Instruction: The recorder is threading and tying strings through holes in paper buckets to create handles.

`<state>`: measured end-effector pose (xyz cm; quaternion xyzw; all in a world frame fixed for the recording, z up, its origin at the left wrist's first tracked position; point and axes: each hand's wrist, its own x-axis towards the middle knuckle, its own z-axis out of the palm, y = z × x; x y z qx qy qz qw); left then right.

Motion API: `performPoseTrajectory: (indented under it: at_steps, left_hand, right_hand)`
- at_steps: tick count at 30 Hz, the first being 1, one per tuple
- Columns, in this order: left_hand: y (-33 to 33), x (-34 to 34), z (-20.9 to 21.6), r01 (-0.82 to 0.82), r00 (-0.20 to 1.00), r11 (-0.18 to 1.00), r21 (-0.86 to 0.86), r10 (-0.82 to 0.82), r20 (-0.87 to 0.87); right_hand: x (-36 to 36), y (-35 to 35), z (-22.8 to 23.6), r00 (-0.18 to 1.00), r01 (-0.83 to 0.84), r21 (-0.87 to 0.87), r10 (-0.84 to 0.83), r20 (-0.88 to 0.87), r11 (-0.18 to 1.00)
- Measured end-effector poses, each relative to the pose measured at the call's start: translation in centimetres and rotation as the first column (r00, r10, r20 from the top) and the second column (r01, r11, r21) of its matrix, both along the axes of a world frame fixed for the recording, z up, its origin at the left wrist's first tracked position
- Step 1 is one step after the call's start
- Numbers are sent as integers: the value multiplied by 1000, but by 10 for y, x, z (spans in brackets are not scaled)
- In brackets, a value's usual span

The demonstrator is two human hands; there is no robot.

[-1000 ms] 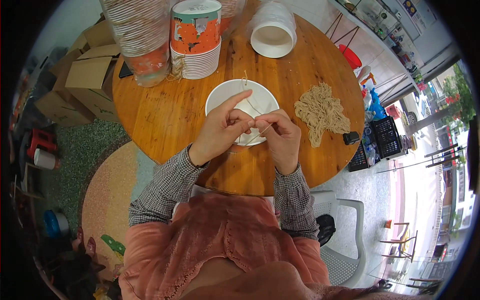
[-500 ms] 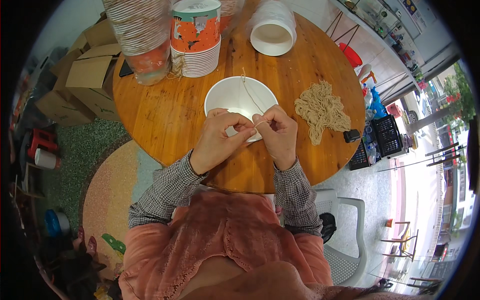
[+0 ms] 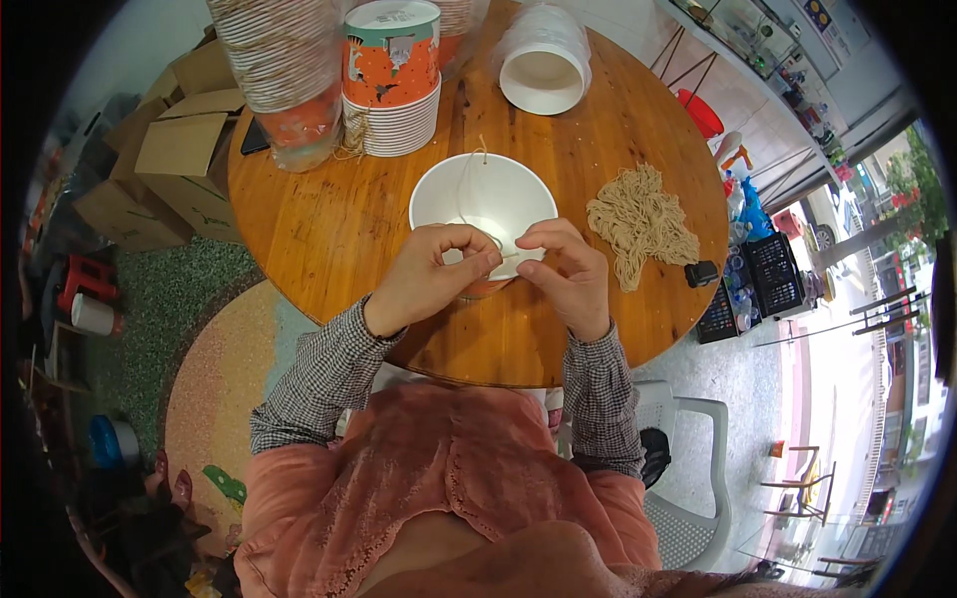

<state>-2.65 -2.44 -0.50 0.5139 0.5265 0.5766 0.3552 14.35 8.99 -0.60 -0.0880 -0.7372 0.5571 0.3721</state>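
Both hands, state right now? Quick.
Left hand: closed, pinching the thin cord.
Right hand: open, nothing visibly held, at the white tub.

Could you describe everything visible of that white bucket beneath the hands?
The white bucket looks like coated paper, round and open-topped, with orange showing outside below its near rim. It stands mouth-up on the wooden table. A tan cord meets its far rim and runs inside. The left hand and right hand hide part of its near side; contact is unclear.

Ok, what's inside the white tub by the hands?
A string crosses the tub from its far rim; the left hand and right hand hide part of the near side.
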Motion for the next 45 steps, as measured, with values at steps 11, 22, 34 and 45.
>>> performPoseTrajectory:
  at_steps: [11,22,34,45]
  left_hand:
    - [0,-3,0,-46,973,995,90,65,-222]
    - [-14,-3,15,-70,997,996,-58,70,13]
    - [-16,-6,9,86,976,995,-56,-72,207]
    - [9,-10,-5,-5,972,993,114,-22,236]
  right_hand:
    - [-6,0,-10,978,206,19,-206,-28,978]
    - [-3,-21,25,976,144,718,-218,11,681]
    - [-22,-17,17,989,106,249,-128,75,963]
    - [-24,-17,12,986,-12,-332,66,151,943]
